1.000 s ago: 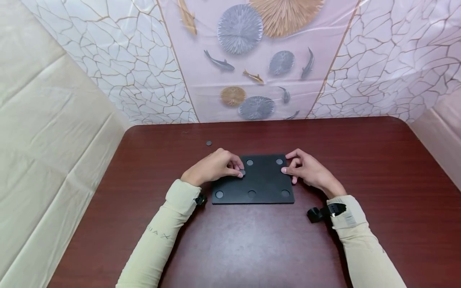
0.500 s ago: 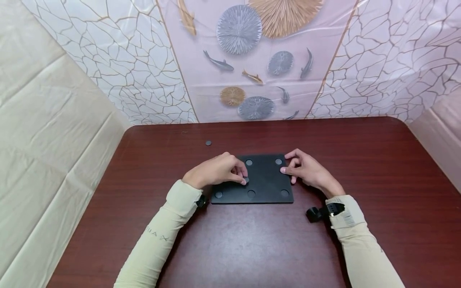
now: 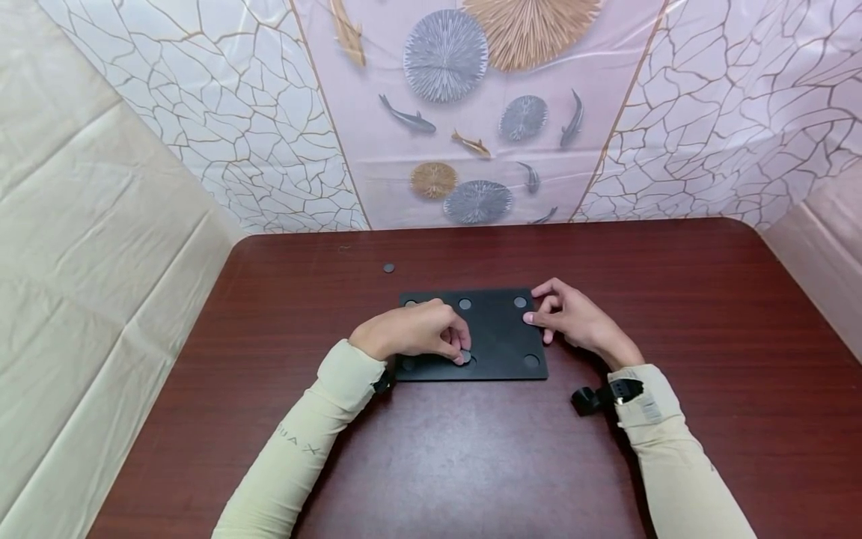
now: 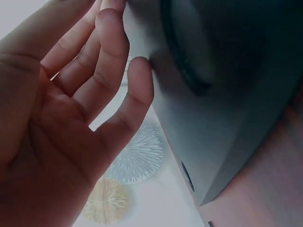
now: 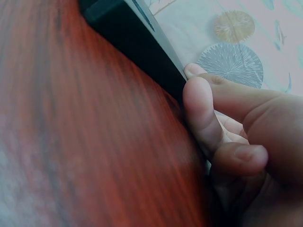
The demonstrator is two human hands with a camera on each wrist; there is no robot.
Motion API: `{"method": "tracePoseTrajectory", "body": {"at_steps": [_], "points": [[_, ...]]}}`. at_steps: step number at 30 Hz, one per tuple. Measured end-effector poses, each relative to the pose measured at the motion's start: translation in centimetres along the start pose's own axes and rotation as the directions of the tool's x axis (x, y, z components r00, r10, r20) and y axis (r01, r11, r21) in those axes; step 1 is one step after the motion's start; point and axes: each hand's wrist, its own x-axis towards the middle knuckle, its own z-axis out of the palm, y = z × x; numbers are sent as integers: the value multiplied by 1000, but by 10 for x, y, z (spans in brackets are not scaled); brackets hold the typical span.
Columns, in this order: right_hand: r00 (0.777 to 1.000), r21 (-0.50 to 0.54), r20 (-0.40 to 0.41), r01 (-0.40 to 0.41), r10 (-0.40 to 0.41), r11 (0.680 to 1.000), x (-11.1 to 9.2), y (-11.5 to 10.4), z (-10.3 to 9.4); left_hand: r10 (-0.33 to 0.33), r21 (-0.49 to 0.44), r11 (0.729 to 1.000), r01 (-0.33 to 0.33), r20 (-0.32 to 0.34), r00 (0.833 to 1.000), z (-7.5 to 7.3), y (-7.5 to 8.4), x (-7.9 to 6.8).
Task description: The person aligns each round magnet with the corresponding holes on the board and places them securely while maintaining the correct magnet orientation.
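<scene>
A flat black board (image 3: 498,333) with round recesses along its front and back edges lies on the table. My left hand (image 3: 420,329) reaches over its left half and pinches a small grey disc (image 3: 466,357) between thumb and fingertips. That disc is right at the middle front recess (image 3: 473,363), partly overlapping it. In the left wrist view the fingers bend over the board, and the disc is out of sight. At the board's right side, my right hand (image 3: 579,322) grips the edge, thumb on the top rim and fingers along the side.
Another grey disc (image 3: 388,268) lies on the dark red table (image 3: 303,277) behind the board's left end. Paler discs fill the back recesses, such as the right one (image 3: 520,302); the front right recess (image 3: 531,361) looks darker. A patterned curtain (image 3: 377,187) hangs behind the table.
My left hand has moved toward the front of the board, bringing its disc from the left-middle area to the middle front recess. The back left recess has come into view. My right hand stays put.
</scene>
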Motion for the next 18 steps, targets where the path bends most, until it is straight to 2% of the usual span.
{"method": "tracePoseTrajectory", "body": {"at_steps": [6,18], "points": [[1000,-2,0,-11,11,1000,-1,-1,-1,19,26,999,-18,-6,1000,3,-1,3],[1000,3,8,-8,8,1000,0,-1,0,54,16,998,-54,1,999,8,0,4]]}}
